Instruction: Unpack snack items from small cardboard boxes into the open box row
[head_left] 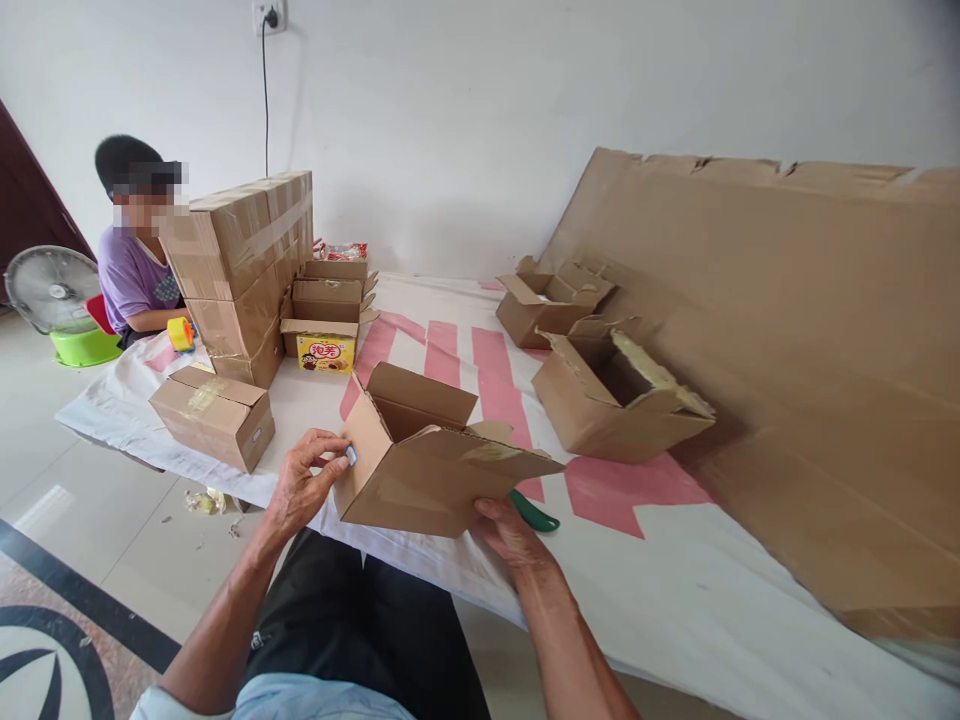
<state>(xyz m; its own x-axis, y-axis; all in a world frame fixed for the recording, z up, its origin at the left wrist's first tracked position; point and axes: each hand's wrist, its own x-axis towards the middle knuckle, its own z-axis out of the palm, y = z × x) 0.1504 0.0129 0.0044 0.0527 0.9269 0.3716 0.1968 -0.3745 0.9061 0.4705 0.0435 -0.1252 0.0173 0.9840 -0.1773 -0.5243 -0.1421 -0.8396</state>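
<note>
Both hands grip an open cardboard box (427, 470) at the sheet's (675, 580) near edge. Left hand (304, 480) fingers pinch its left side; right hand (510, 530) fingers clamp its bottom edge, beside a green tool (536, 513)

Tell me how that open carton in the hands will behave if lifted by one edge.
The open carton looks empty, so it is probably light. Its top flaps stand loose and would likely swing. The left hand and right hand steady opposite sides, suggesting thin corrugated walls that may flex or skew under a one-sided grip.

box (420, 480): matt brown cardboard | sheet (675, 590): white cloth | floor (67, 480): glossy tile
</note>
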